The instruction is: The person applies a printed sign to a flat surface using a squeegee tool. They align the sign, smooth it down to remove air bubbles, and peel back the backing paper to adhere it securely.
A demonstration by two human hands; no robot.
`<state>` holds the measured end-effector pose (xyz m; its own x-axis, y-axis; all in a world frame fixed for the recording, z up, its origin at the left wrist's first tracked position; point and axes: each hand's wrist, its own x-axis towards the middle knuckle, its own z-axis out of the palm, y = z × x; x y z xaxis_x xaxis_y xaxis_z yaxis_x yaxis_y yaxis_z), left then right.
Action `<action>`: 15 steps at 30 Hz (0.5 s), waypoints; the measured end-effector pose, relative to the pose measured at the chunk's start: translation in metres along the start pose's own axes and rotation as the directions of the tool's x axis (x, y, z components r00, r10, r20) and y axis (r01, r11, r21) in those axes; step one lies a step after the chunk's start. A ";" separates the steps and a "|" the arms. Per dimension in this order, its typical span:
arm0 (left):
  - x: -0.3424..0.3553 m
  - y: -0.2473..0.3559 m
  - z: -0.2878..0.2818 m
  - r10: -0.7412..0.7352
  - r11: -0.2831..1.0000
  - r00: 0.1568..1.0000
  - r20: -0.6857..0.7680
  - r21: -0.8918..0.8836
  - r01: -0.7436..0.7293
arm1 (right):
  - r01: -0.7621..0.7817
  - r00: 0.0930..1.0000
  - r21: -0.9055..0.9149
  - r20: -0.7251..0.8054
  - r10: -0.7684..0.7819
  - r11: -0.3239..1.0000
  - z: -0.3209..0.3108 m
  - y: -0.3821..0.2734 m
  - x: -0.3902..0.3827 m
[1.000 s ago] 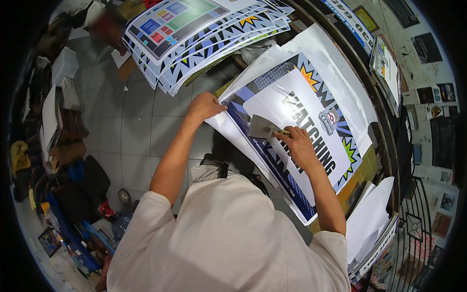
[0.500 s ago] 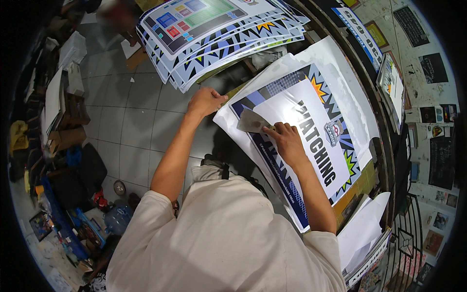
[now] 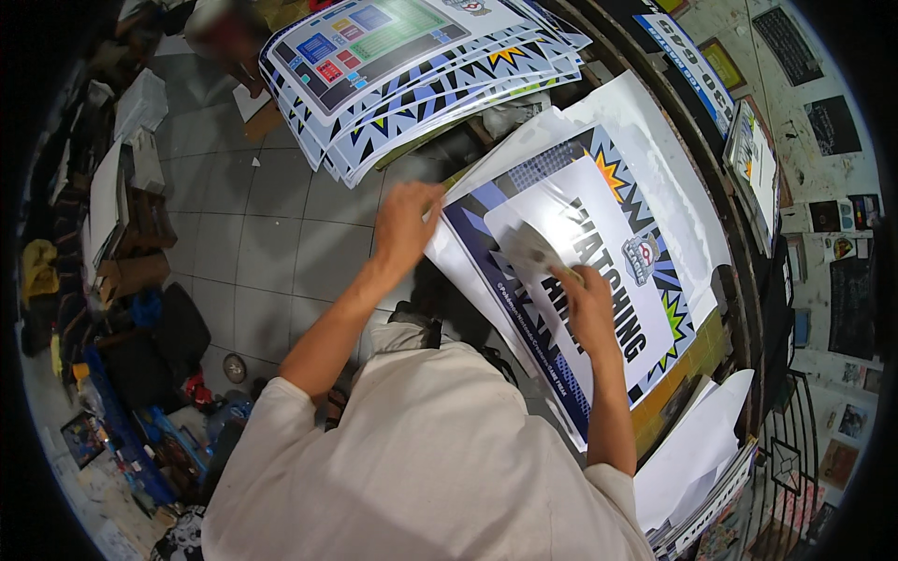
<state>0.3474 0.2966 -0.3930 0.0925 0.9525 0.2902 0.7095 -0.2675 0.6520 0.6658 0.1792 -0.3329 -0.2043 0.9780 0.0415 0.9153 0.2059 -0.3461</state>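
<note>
A large printed poster [image 3: 562,280] with a blue, orange and green border and a white middle lies slanted on the bench in front of me. Over it, my right hand [image 3: 589,309] grips a flat metal scraper [image 3: 526,246], whose blade is blurred and tilted across the white part near the bold black lettering. At the poster's far left corner is my left hand [image 3: 407,222]. Its fingers are curled together by the corner and smeared a little; whatever is between them cannot be made out. Beneath the poster is a larger white sheet [image 3: 669,131].
Beyond my left hand, a stack of similar printed sheets [image 3: 374,103] overhangs the bench. White papers [image 3: 687,458] lie at the near right. A metal rack [image 3: 786,463] stands beyond them. Grey floor tiles [image 3: 267,248], boxes [image 3: 140,234] and clutter are on the left.
My right hand and the scraper have moved right and nearer me over the poster. My left hand has shifted slightly right and nearer me, staying by the corner.
</note>
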 end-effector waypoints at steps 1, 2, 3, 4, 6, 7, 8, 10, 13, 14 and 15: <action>-0.018 0.007 0.007 0.093 0.995 0.991 0.101 -0.030 -0.091 | -0.027 1.000 -0.033 -0.007 0.027 0.999 -0.006 0.012 -0.018; -0.036 0.015 0.013 0.192 0.981 0.961 0.200 -0.071 -0.181 | -0.060 0.998 -0.067 -0.016 0.059 0.996 -0.009 0.021 -0.035; -0.051 0.027 0.014 0.269 0.963 0.932 0.243 -0.043 -0.267 | -0.071 0.997 -0.089 0.005 0.072 0.994 -0.013 0.022 -0.048; -0.065 0.038 0.014 0.345 0.935 0.893 0.290 -0.016 -0.356 | -0.084 0.996 -0.108 0.024 0.087 0.991 -0.015 0.022 -0.059; -0.077 0.046 0.015 0.360 0.915 0.851 0.381 0.034 -0.403 | -0.075 0.996 -0.131 0.042 0.081 0.989 -0.013 0.021 -0.063; -0.082 0.044 0.019 0.303 0.931 0.855 0.420 0.063 -0.361 | -0.054 0.997 -0.137 0.046 0.061 0.989 -0.006 0.016 -0.060; -0.086 0.041 0.024 0.247 0.942 0.855 0.456 0.092 -0.321 | -0.035 0.998 -0.145 0.047 0.042 0.989 0.002 0.013 -0.058; -0.089 0.036 0.027 0.236 0.933 0.840 0.489 0.128 -0.336 | -0.005 0.999 -0.133 0.037 0.010 0.991 0.020 0.007 -0.043; -0.089 0.038 0.025 0.231 0.940 0.858 0.459 0.123 -0.319 | 0.025 0.999 -0.113 0.043 -0.020 0.993 0.035 -0.013 -0.006; -0.088 0.037 0.024 0.233 0.941 0.860 0.453 0.118 -0.318 | 0.040 0.998 -0.121 0.049 -0.034 0.992 0.037 -0.019 0.006; -0.087 0.037 0.024 0.235 0.942 0.863 0.447 0.114 -0.315 | 0.055 0.997 -0.129 0.056 -0.048 0.990 0.040 -0.025 0.017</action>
<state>0.3818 0.2069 -0.4110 0.5585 0.8245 0.0909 0.7188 -0.5357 0.4430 0.6260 0.1891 -0.3611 -0.2669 0.9637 0.0058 0.9400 0.2616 -0.2192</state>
